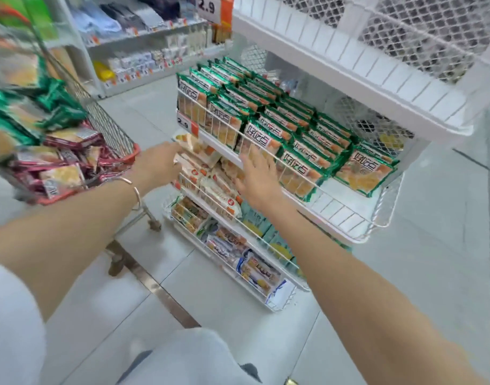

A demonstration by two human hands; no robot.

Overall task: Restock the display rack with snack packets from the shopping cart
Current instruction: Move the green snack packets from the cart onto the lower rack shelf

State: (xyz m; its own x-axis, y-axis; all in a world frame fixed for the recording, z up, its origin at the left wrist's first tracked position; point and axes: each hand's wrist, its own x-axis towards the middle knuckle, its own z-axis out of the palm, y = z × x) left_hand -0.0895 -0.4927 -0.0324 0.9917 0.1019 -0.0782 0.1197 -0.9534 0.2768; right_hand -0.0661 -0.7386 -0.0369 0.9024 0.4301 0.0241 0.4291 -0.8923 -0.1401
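A white wire display rack [346, 215] stands ahead with several tiers. Green snack packets [279, 118] fill its middle tier in rows. The tier below holds white and orange packets [218, 187]. My left hand [157, 162] grips one white and orange packet [193, 147] at that tier's left end. My right hand [257, 176] is open with fingers spread, in front of the rack's wire rail, holding nothing. The shopping cart [110, 129] at the left holds green packets [30, 112] and red packets [60, 159].
The rack's top tier [349, 65] is white mesh above the green packets. The bottom tier [238, 254] holds blue and white packets. Store shelves [143, 54] with goods line the back. A price tag [186, 125] hangs on the rack. The floor is pale tile.
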